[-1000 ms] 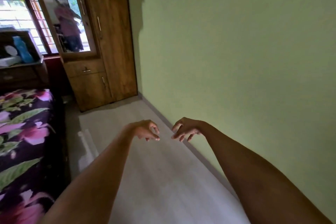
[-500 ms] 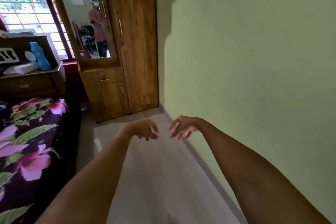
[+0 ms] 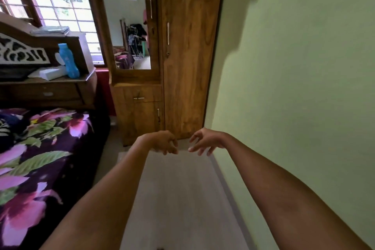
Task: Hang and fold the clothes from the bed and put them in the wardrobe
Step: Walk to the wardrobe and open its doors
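Wardrobe (image 3: 188, 57) is seen closed ahead. Left hand (image 3: 162, 142) and right hand (image 3: 205, 141) are held out before it, fingers loosely curled, nothing gripped.

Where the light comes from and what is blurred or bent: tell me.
Head view: daylight from the window, washed out; a soft shadow on the green wall beside the wardrobe; wide-angle lens leans the wardrobe; near bed cover blurred.
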Demonstrator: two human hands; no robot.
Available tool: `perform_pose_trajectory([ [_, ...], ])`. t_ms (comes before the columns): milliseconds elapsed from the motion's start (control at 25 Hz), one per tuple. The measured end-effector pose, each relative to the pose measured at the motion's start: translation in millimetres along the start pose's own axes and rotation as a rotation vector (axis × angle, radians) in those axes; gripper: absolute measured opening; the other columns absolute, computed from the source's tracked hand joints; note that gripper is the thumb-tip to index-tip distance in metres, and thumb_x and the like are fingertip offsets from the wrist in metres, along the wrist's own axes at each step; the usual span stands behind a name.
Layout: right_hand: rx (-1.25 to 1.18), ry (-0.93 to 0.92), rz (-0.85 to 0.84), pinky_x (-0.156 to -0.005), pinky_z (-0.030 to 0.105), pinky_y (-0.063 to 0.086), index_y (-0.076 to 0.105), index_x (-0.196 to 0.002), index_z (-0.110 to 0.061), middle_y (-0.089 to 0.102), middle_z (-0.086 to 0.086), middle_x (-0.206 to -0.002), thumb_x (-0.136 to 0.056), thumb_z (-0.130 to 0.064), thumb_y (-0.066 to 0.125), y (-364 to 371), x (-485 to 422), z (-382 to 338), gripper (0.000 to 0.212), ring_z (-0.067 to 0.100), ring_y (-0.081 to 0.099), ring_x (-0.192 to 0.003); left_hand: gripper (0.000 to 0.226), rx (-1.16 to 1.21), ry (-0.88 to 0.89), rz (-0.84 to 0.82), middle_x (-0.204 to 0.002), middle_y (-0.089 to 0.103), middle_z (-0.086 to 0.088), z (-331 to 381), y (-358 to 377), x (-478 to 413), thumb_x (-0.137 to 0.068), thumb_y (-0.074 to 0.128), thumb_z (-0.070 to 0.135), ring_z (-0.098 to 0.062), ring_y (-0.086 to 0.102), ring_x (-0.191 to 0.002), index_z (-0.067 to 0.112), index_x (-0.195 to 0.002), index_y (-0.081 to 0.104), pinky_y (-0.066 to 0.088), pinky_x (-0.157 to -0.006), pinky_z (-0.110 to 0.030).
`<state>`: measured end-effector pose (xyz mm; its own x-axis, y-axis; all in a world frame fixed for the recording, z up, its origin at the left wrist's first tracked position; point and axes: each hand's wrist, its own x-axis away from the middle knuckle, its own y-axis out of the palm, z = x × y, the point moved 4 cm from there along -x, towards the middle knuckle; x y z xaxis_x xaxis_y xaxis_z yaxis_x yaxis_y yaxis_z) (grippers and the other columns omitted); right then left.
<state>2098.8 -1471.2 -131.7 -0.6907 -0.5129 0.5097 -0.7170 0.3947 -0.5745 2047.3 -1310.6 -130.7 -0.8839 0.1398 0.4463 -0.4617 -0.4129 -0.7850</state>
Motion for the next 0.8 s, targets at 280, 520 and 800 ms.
perform_pose_trajectory([
  [280, 0.022, 0.006, 0.014, -0.076, 0.037, 0.056, 0.049, -0.131, -0.017, 0.063, 0.007, -0.115, -0.076, -0.031, 0.078, -114, -196, -58, 0.063, 0.020, 0.066, -0.093, 0.027, -0.011, -0.006, -0.013, -0.105, 0.058, 0.000, -65, -136, -160, -0.091, 0.060, 0.021, -0.012, 0.058, -0.090, 0.015, -0.117, 0.057, 0.045, -0.062, -0.016],
  [520, 0.050, 0.019, 0.051, -0.069, 0.034, 0.056, 0.050, -0.128, -0.017, 0.061, 0.008, -0.118, -0.078, -0.029, 0.076, -198, -329, -104, 0.057, 0.020, 0.065, -0.093, 0.031, -0.095, 0.015, 0.007, -0.105, 0.055, 0.002, -110, -248, -281, -0.092, 0.058, 0.020, -0.013, 0.056, -0.090, 0.009, -0.120, 0.055, 0.045, -0.061, -0.016],
  [800, 0.057, -0.038, 0.076, -0.070, 0.031, 0.052, 0.047, -0.131, -0.016, 0.053, 0.007, -0.130, -0.081, -0.027, 0.074, -291, -472, -134, 0.058, 0.013, 0.061, -0.085, 0.030, -0.141, 0.055, 0.104, -0.118, 0.059, -0.006, -157, -344, -406, -0.091, 0.057, 0.023, -0.021, 0.059, -0.105, 0.012, -0.119, 0.056, 0.050, -0.089, -0.031],
])
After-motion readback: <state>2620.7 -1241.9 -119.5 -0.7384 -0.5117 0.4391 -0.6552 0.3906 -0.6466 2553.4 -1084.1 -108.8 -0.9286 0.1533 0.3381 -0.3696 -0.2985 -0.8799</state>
